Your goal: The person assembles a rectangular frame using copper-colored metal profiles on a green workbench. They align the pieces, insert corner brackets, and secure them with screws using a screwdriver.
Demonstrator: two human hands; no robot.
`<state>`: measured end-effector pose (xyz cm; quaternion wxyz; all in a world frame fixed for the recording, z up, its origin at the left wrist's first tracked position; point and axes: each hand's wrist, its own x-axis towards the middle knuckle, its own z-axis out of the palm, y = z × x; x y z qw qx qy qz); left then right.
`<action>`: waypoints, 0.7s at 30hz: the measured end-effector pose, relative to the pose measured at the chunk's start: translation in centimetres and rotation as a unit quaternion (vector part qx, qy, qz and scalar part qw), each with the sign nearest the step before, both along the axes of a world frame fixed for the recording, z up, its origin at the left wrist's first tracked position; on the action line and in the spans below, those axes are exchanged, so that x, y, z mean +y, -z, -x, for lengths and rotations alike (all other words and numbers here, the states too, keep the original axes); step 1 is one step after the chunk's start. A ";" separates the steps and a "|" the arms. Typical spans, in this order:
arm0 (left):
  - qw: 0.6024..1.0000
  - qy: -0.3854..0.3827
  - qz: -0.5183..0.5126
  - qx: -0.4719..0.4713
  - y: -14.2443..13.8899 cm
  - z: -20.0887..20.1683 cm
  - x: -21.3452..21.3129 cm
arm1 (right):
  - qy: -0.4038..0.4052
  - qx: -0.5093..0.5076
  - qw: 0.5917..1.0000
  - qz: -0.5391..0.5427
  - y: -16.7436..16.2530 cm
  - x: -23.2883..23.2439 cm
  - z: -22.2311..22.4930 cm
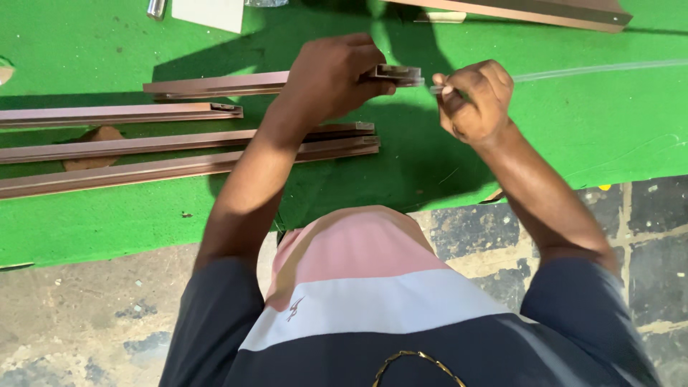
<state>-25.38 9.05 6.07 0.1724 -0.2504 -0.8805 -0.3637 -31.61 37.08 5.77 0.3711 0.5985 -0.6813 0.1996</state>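
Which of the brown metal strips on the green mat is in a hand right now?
The topmost of the parallel strips: the left hand grips its right end. The three strips below it lie untouched on the green mat.

Six brown profiles are counted, five from nine to twelve o'clock and one at one o'clock, along with one clear strip and two hands.
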 end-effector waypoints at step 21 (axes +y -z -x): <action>0.979 -0.128 0.141 -0.072 16.3 8.0 2.8 | 0.208 -0.354 0.912 -0.021 12.7 -0.1 5.3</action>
